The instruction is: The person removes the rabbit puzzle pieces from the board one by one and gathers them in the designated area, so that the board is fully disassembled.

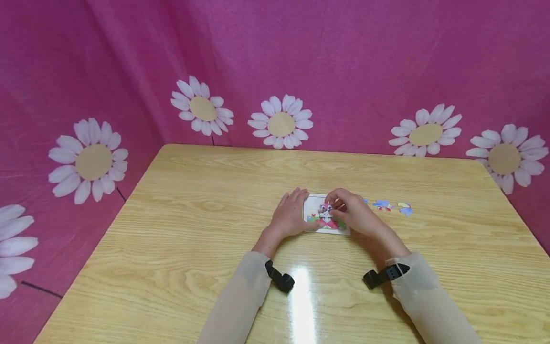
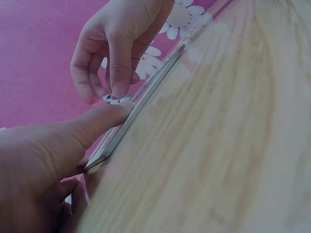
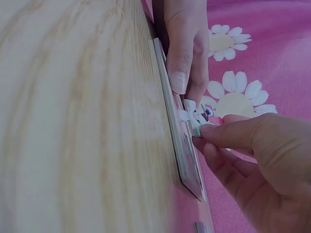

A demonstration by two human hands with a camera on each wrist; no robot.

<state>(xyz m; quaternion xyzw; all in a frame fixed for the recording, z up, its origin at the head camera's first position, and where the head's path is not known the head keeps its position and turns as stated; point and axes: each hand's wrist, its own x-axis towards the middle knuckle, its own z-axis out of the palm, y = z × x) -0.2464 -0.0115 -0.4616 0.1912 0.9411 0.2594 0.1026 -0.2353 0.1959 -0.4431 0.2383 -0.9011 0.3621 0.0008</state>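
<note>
A small puzzle board (image 1: 312,201) with a white border lies flat on the table. Part of a pink and white cartoon animal with eyes shows on it. My left hand (image 1: 291,214) holds the board at its left side, the thumb (image 2: 104,119) lying over its near part and the other fingers along the left edge. Between thumb and fingers my right hand (image 1: 356,212) pinches a puzzle piece (image 3: 193,119) with an eye printed on it, right at the board's surface. The fingers partly hide the piece and the picture.
Several loose puzzle pieces (image 1: 382,205) lie on the wooden table (image 1: 193,200), right of the board, with a yellow and blue piece (image 1: 405,209) farthest right. A pink curtain (image 1: 343,57) with white flowers stands behind the table and along its left side.
</note>
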